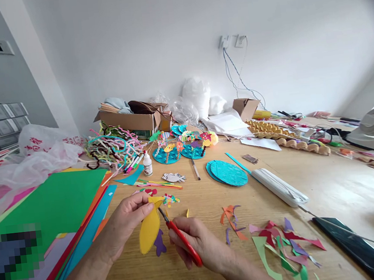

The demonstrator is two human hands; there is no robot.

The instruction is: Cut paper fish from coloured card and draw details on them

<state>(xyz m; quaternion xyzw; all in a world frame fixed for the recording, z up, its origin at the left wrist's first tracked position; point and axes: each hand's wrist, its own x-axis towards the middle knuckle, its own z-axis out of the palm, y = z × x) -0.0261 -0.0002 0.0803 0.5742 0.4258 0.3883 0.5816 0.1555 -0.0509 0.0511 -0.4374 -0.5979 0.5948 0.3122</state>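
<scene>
The left hand (pixel 128 219) pinched one end of the yellow paper shape (pixel 150 233) between thumb and fingers above the bench (pixel 137 276), probably so its edge sat steady. The right hand (pixel 202 241) had its grip wrapped around the red-handled scissors (pixel 181 237), angled toward that edge. Paper scraps (pixel 273 234) lay farther right, seemingly out of the hands' way.

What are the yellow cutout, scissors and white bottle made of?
Yellow cutout: probably matte paper or thin card; flat, even-coloured sheet without shine.
Scissors: red handles likely smooth plastic, going by solid colour; dark blades look like metal.
White bottle: likely plastic, opaque body with red tip; finish hard to tell.
</scene>
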